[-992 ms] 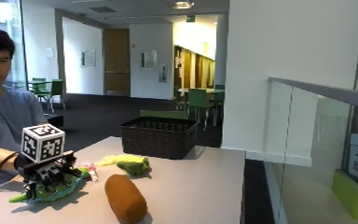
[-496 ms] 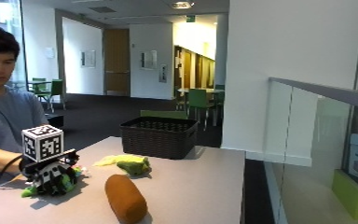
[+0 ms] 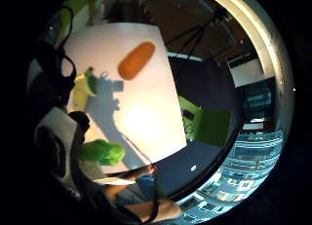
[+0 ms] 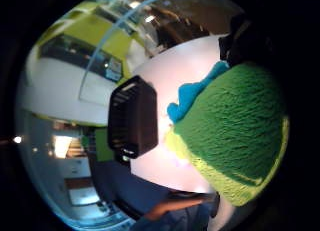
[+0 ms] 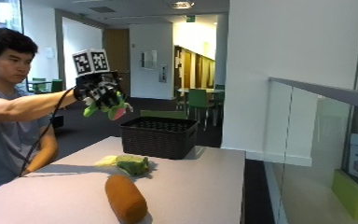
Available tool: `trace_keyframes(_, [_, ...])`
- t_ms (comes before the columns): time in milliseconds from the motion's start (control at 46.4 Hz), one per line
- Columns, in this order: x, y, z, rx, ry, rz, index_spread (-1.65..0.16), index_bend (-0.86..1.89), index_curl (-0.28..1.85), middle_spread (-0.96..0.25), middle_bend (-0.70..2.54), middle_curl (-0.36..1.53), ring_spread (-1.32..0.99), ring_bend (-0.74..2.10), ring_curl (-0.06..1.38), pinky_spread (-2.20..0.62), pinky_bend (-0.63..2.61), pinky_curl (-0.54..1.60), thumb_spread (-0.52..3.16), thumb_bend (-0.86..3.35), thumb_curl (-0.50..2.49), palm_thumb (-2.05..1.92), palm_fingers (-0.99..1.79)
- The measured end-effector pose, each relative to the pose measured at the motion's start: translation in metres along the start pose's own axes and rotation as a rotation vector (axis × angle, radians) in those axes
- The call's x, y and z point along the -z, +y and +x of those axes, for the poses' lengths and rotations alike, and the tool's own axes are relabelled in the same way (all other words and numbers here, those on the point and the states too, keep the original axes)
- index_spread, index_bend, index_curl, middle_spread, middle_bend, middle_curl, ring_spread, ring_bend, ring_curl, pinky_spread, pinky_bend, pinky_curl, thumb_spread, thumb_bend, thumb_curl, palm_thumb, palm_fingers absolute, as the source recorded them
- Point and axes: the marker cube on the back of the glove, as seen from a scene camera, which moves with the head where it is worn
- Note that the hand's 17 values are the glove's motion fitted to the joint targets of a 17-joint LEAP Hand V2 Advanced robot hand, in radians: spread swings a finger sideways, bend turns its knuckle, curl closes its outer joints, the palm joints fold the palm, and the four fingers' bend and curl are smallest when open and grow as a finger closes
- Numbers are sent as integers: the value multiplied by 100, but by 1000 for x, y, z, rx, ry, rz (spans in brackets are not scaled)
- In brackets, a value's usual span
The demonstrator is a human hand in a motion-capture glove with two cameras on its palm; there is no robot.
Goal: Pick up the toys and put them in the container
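**Carrying the green plush toward the basket**

Gripped in the curled fingers of the gloved right hand (image 5: 101, 93), a green plush toy (image 5: 107, 109) is held high above the table (image 5: 191, 186). The dark woven basket (image 5: 159, 136) sits below and forward of the hand, well apart. Two toys are left on the table beneath the hand: a green-and-yellow plush (image 5: 129, 164) and an orange bolster-shaped plush (image 5: 126, 198).
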Motion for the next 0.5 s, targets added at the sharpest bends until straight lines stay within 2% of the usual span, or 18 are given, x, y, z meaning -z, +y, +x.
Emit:
trace_keyframes(280, [25,-16,-185,166,-9,73,-37,16,20,-42,31,47,-45,106,46,-44,108,38,96,27,66,71,100])
trace_keyframes(367, [18,-8,-237,220,-46,47,-37,16,20,-43,30,48,-45,106,47,-44,107,38,96,26,68,72,101])
trace_keyframes(453, [0,-2,-271,393,-79,34,-37,16,20,-44,28,49,-45,105,47,-44,106,38,95,25,70,72,101])
trace_keyframes(496, [-13,-14,-269,374,-76,19,-37,15,20,-45,28,50,-45,105,47,-44,106,39,95,25,71,72,101])
